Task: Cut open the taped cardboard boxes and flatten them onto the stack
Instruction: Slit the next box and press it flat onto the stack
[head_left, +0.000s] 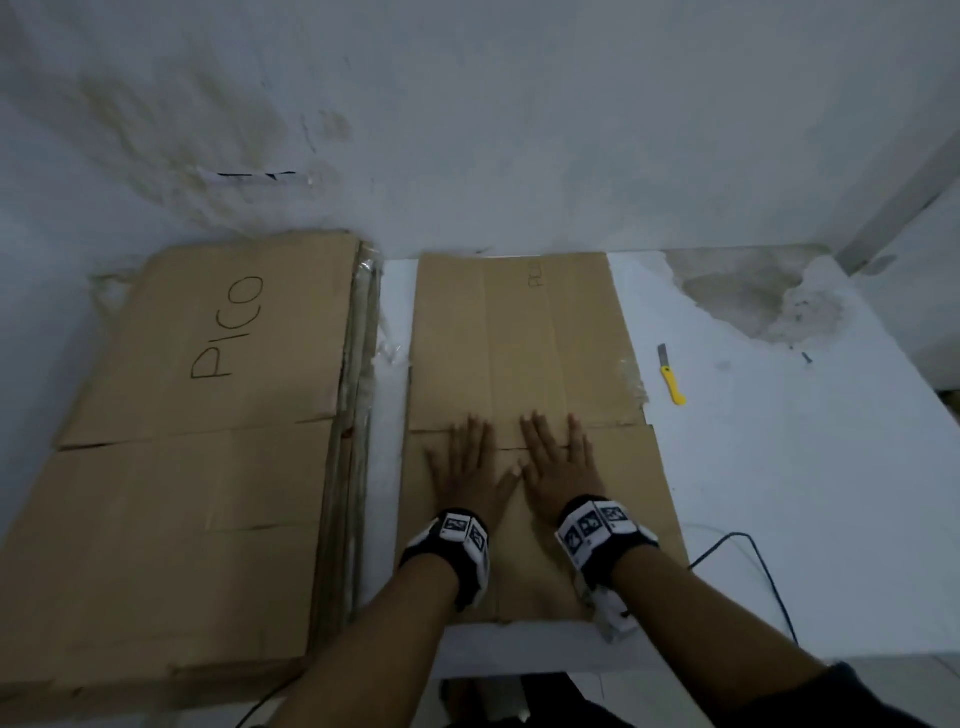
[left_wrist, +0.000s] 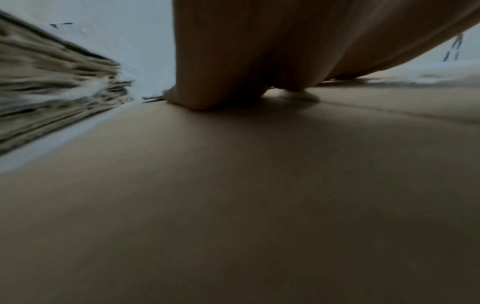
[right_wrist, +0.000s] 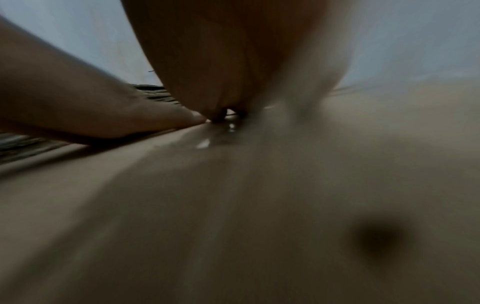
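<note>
On the flattened box (head_left: 519, 364) both hands lie palm down, side by side. The left hand (head_left: 470, 462) has its fingers straight and spread, pressing the cardboard near the seam where two flaps meet; the right hand (head_left: 558, 460) lies just beside it, fingers likewise straight and flat, its thumb close to the left thumb. Neither holds anything. Each wrist carries a black-and-white band with printed markers. From the left wrist view the left hand (left_wrist: 259, 51) meets the brown sheet (left_wrist: 233, 185) at its fingertips, and the right wrist view, much blurred, shows the right hand (right_wrist: 233, 57) pressed down on the cardboard too, with the other hand beside it.

The flattened box lies lengthwise on the white surface (head_left: 779, 493), its far end near the wall. Bits of clear tape cling to its right edge. To its left, just apart across a narrow strip of white, sits the stack (head_left: 197, 441) of flattened boxes, the top sheet marked "PICO" in black. To the right of the box, well apart from the hands, a yellow-handled knife (head_left: 671, 375) lies on the surface with its blade out. A black cable (head_left: 763, 571) trails over the near right edge.
</note>
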